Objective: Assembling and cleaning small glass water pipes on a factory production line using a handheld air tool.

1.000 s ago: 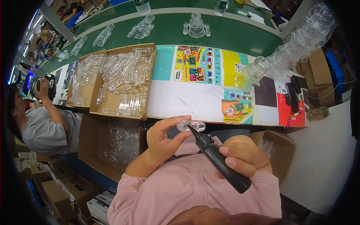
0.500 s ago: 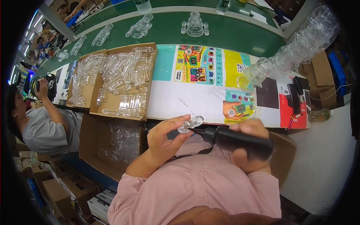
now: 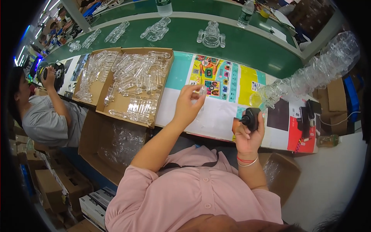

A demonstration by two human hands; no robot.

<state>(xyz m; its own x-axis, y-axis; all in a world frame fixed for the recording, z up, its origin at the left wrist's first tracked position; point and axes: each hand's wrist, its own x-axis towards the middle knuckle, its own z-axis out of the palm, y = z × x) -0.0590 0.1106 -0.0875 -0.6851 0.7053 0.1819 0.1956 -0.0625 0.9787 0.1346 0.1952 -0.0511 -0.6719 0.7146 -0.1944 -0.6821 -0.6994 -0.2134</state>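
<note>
Over the bench, my left hand (image 3: 189,103) pinches a small clear plastic piece (image 3: 202,91) between thumb and fingertips. Most of that piece is covered by the fingers. My right hand (image 3: 250,136) is wrapped around a black squeeze bottle (image 3: 253,118), its pointed nozzle aimed toward me and to the left. Bottle and clear piece are well apart. Just beyond the bottle, a long stack of clear, ring-like plastic parts (image 3: 297,87) leans up to the right. Printed sheets (image 3: 210,112) cover the bench under both hands.
Cardboard trays (image 3: 167,87) of clear tubes (image 3: 139,73) stand left of my hands. Clear assemblies (image 3: 211,35) line the green shelf (image 3: 185,33), with water bottles (image 3: 245,14) behind. Below the bench edge sits a box (image 3: 92,143) with clear bags. Another person (image 3: 50,116) works at left.
The bottle's nozzle has come away from the clear piece. My left hand has moved forward over the bench with the piece; my right hand has swung forward, turning the bottle.
</note>
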